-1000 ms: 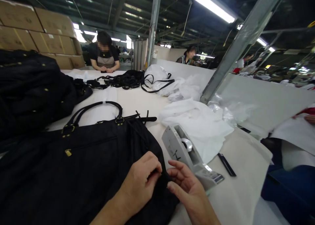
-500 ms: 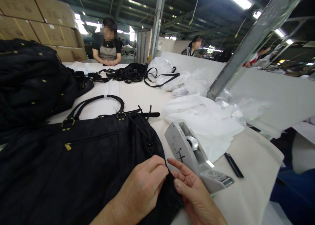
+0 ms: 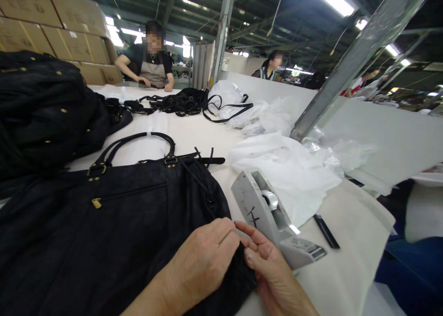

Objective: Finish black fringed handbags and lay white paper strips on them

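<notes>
Bunches the fingers of the left hand (image 3: 207, 256) together at the right edge of a large black leather-look handbag (image 3: 128, 214) with 2 looped handles; cannot tell what is between the fingertips. Touches the same edge with the right hand (image 3: 272, 272), palm up and part-open. Has the bag lying on the cream-covered worktop (image 3: 349, 219), beside a grey tape dispenser (image 3: 248, 197) with 1 roll, near a slim black bar (image 3: 326, 231).
</notes>
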`<state>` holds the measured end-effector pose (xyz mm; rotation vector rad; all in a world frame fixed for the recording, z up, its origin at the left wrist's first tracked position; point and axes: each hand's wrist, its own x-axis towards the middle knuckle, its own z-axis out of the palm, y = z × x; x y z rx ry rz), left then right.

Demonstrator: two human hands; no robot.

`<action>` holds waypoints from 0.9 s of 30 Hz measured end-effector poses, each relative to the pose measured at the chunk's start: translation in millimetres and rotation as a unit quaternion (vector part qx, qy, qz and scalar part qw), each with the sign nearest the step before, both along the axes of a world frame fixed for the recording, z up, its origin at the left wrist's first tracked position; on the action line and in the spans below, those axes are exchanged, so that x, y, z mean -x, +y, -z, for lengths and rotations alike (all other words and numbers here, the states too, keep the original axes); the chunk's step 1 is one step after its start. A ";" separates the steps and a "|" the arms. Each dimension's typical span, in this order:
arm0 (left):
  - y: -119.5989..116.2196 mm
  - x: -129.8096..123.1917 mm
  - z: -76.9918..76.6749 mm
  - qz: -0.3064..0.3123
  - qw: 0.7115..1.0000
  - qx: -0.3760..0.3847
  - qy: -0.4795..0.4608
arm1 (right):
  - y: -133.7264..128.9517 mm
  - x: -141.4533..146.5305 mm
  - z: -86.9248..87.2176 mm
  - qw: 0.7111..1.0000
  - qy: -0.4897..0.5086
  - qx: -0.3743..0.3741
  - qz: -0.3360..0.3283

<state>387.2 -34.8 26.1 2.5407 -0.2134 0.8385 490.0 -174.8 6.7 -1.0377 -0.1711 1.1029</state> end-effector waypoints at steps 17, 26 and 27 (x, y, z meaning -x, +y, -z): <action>5.1 -1.5 5.3 0.012 0.994 0.058 0.087 | 1.9 2.2 -3.4 1.000 -0.001 0.006 0.001; 5.5 0.5 -1.6 0.007 0.994 0.089 0.070 | 2.0 1.8 -1.3 1.000 -0.005 0.010 0.009; 5.6 0.6 -2.0 0.008 0.994 0.088 0.068 | 1.9 1.9 -1.1 1.000 -0.006 0.008 0.008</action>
